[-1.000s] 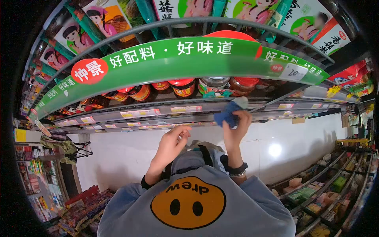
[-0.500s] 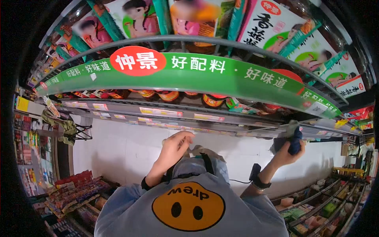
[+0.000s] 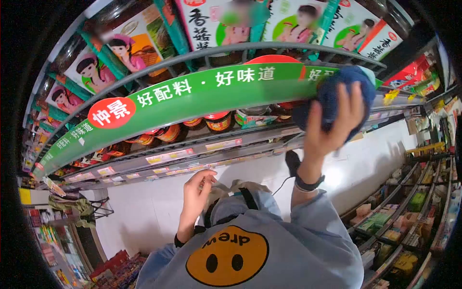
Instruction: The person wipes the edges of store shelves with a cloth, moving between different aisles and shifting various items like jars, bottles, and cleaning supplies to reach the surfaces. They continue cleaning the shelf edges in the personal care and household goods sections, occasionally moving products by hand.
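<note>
My right hand [image 3: 337, 118] presses a bunched dark blue cloth [image 3: 358, 89] against the right part of the green shelf strip [image 3: 192, 91], its fingers spread over the fabric. Part of the strip is hidden behind the cloth. Low in front of my body, my left hand [image 3: 198, 187] is loosely closed, fingers curled in and nothing showing in them. It hangs over the floor, below the lower shelf edge [image 3: 168, 158].
Behind a grey wire rail [image 3: 216, 49], boxed jars [image 3: 216, 24] stand on the upper shelf. Red-lidded jars [image 3: 217, 120] line the shelf below. Racks of goods [image 3: 404, 216] run behind me on the right. A folding chair [image 3: 98, 207] stands at left.
My right hand has risen with the cloth from beside the lower shelves to the green strip. The view has turned and shifted right, and my left hand stays low.
</note>
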Available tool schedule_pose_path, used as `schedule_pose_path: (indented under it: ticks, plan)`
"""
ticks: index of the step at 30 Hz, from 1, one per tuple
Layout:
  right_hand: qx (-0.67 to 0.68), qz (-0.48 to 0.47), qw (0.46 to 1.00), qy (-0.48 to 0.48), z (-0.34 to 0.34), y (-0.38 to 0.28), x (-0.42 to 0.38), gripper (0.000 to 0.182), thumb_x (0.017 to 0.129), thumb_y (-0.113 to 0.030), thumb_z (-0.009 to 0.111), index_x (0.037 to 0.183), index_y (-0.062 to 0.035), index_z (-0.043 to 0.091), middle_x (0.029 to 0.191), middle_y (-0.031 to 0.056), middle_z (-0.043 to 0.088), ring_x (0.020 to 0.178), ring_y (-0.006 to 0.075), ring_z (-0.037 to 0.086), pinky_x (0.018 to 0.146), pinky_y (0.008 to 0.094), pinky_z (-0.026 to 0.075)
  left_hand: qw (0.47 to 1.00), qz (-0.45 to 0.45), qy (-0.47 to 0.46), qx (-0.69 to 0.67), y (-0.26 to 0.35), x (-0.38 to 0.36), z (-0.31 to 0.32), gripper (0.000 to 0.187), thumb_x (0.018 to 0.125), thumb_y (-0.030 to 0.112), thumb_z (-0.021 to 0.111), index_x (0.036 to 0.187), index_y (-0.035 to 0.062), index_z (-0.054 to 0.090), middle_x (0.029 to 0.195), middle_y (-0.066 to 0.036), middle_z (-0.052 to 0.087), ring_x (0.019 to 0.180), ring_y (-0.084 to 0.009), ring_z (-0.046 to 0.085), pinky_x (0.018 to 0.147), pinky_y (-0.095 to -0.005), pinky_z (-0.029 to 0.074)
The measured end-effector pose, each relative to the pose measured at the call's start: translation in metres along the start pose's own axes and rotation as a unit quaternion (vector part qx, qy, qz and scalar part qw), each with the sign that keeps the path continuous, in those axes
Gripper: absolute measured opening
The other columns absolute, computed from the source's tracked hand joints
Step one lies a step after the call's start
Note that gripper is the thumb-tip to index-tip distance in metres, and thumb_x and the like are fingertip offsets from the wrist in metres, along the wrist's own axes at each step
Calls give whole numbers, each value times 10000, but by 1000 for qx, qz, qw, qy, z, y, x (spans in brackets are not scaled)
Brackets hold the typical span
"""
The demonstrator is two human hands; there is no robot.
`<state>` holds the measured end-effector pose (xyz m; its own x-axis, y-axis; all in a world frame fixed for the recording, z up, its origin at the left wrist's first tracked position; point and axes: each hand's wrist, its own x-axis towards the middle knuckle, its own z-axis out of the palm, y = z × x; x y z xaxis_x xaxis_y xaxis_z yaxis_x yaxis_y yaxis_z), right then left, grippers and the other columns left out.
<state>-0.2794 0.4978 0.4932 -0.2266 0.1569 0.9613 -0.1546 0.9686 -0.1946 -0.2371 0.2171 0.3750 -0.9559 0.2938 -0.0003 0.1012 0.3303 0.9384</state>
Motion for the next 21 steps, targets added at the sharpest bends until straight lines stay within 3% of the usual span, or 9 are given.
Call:
schedule_pose_path:
  ticks: [2,3,5,8,11,14,17,21]
  plan:
    - [4,3,1000,-15,7,-16,-12,502,636,-108,691,1132,-120,615,1284,196,484,1136,322,476,940,443,312,1000,3,2,-18,-3,0,3,164,863,2,486,974,20,604,771,-77,622,729,-140,619,603,-245,468]
    - [36,-11,997,-62,3,-23,-16,445,669,-60,663,1109,-75,596,1267,212,490,1142,352,471,979,453,296,1000,6,-5,-18,-3,-1,5,164,863,2,486,974,20,604,771,-77,622,729,-140,619,603,-245,468]
    - [70,-44,988,-132,-3,-28,-25,437,639,-73,673,1072,-92,613,1225,200,527,1112,342,499,943,441,320,1000,1,-1,-19,-3,0,9,162,863,1,487,976,14,602,772,-81,621,725,-139,619,606,-242,465]
    - [78,-61,991,-94,2,-14,-29,472,637,-54,647,1104,-85,589,1228,199,523,1106,349,500,954,444,315,1000,-16,-8,-9,3,-2,8,159,865,-1,483,972,11,600,773,-80,620,728,-134,618,611,-238,461]
    - [26,-20,999,29,0,18,-11,561,656,-22,578,1211,-24,497,1251,202,504,1149,343,473,992,453,294,1000,-5,1,-14,-2,0,11,157,864,-5,479,964,11,600,777,-78,622,731,-133,617,616,-237,459]
    - [7,64,991,115,-7,56,3,537,683,38,503,1218,0,493,1269,200,481,1186,343,438,1027,427,275,1000,3,1,-7,-7,5,12,158,861,-10,479,956,16,603,774,-75,625,730,-129,612,613,-241,460]
    - [86,200,968,125,-18,74,12,519,706,95,448,1221,32,473,1249,173,495,1165,293,467,1001,372,335,1000,-6,2,-15,-15,6,13,160,857,-9,482,955,19,605,769,-72,625,727,-126,608,614,-241,461]
    - [84,200,966,144,-26,68,21,459,748,56,461,1206,40,493,1219,144,506,1117,221,490,960,315,366,1000,-9,-15,-7,-9,9,17,165,857,3,479,957,25,609,768,-67,628,718,-121,604,618,-237,462]
